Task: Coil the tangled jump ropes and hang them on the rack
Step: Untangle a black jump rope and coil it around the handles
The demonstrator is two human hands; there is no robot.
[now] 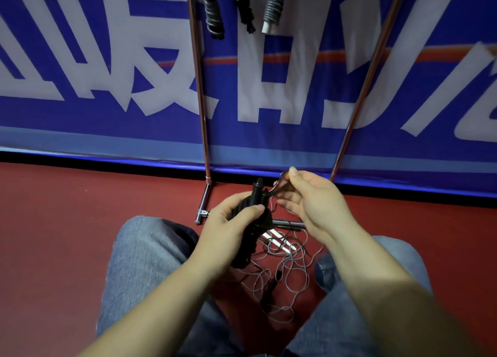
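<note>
Metal rack (200,93) uprights ahead, loose ropes (285,265) between denim knees (145,252)

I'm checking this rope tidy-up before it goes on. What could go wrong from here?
1. The right hand pinches only the thin cord end; if it slips, the black bundle in the left hand may loosen.
2. The loose grey rope lies tangled on the floor between the knees; the free end could snag in it.
</note>
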